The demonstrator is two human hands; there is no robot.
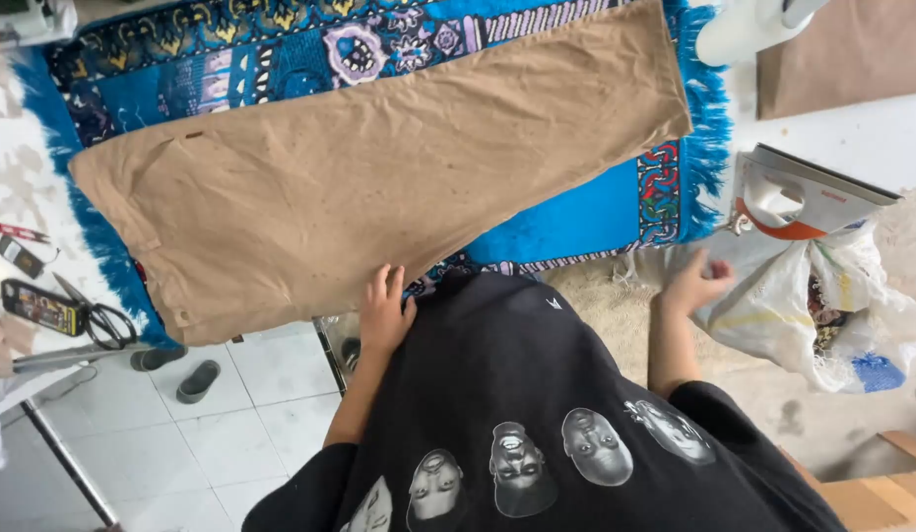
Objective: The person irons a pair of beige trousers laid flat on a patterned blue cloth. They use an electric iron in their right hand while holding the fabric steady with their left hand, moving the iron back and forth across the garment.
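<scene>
A pair of tan trousers [379, 177] lies folded flat on a blue patterned rug [576, 222] that covers the table. My left hand [384, 313] rests palm down on the near edge of the trousers, fingers apart and holding nothing. My right hand [696, 283] is out to the right, its fingers curled at the edge of a white plastic bag [822, 305]. The hand is blurred, so I cannot tell whether it grips the bag. A white and orange iron [793, 197] stands just beyond that bag.
Scissors [101, 317] and a small black box [39, 305] lie on the white surface at the left. Grey sandals [197, 380] sit on the tiled floor below. A brown board [842, 59] and a white object [744, 30] are at the far right.
</scene>
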